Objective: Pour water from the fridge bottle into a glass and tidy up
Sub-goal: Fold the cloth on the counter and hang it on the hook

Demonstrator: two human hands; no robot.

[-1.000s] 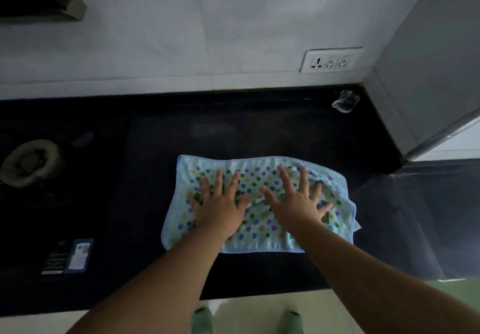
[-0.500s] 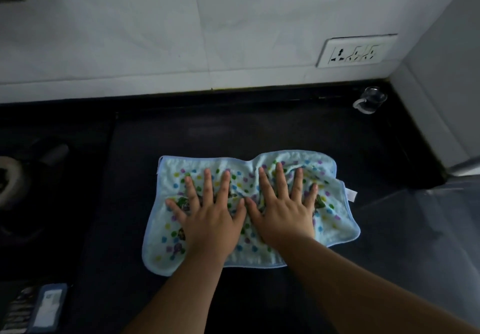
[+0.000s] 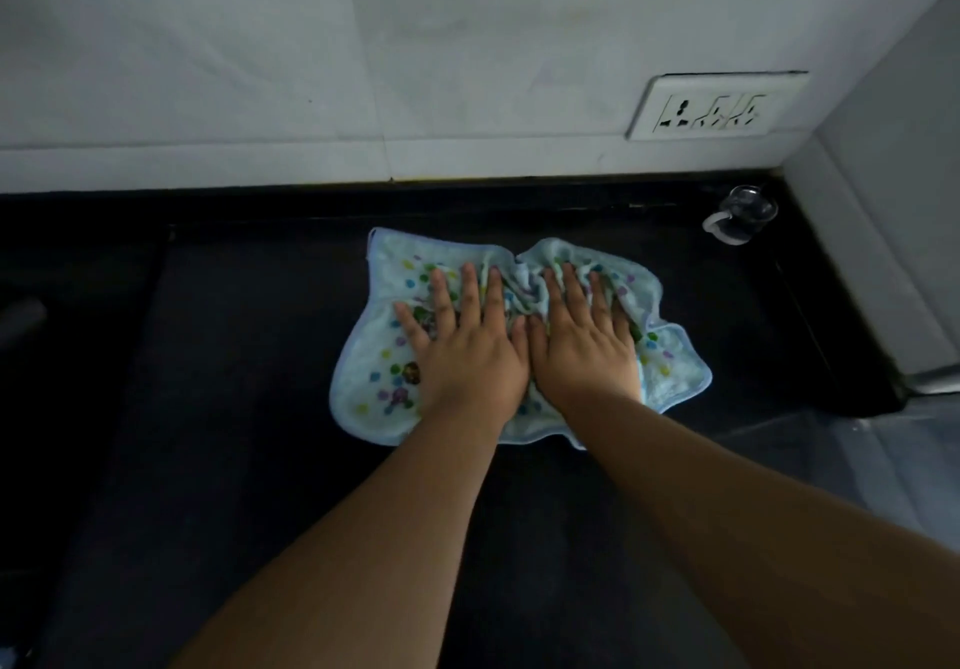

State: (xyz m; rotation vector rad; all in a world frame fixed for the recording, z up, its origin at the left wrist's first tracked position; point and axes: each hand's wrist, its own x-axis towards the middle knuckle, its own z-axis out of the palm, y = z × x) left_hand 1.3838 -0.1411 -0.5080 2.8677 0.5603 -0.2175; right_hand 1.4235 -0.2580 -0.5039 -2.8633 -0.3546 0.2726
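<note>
The cloth (image 3: 374, 377) is pressed flat on the dark surface (image 3: 234, 408) by both hands. The left hand (image 3: 462, 351) and right hand (image 3: 582, 351) are laid side by side, fingers straight.

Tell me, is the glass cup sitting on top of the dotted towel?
No, the glass cup stands apart on the black counter in the back right corner, well clear of the dotted towel.

A home kitchen: a polished black stone countertop (image 3: 218, 408) runs under pale grey wall tiles (image 3: 260, 55), with a white multi-socket switch plate (image 3: 714, 108) and a small clear glass cup (image 3: 740, 221) in the corner
</note>
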